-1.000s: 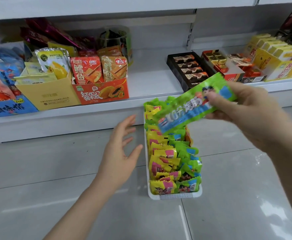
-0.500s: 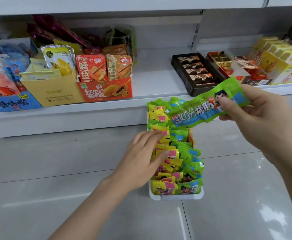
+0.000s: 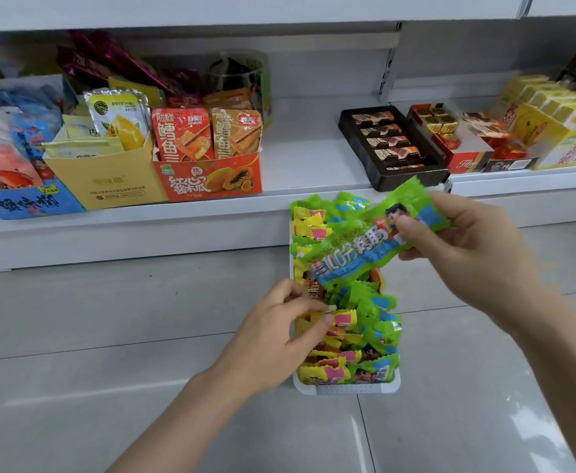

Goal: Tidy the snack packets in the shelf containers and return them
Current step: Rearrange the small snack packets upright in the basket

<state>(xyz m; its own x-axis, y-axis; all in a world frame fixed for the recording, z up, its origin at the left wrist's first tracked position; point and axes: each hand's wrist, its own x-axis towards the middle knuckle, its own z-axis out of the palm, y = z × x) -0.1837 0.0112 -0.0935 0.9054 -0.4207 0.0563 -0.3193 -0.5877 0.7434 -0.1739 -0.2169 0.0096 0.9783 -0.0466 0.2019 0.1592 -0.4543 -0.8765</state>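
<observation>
A white container (image 3: 348, 390) stands on the grey floor in front of the low shelf, packed with several green and yellow snack packets (image 3: 365, 336). Above its far half my right hand (image 3: 467, 254) pinches a long green packet (image 3: 365, 247) by its right end, so the packet hangs slanting down to the left. My left hand (image 3: 279, 332) reaches into the container's left side, its fingers curled among the yellow packets (image 3: 344, 317) and pinching their tops. The packets under my left fingers are partly hidden.
The white shelf (image 3: 313, 158) behind holds a yellow carton (image 3: 109, 179), an orange papaya box (image 3: 211, 179), a black chocolate tray (image 3: 392, 148), red and yellow boxes (image 3: 552, 131) at the right and blue packets (image 3: 23, 199) at the left. Grey floor tiles (image 3: 109, 336) surround the container.
My left hand moved from open beside the container into its left side and now pinches yellow packets. My right hand lowered the green packet slightly toward the container.
</observation>
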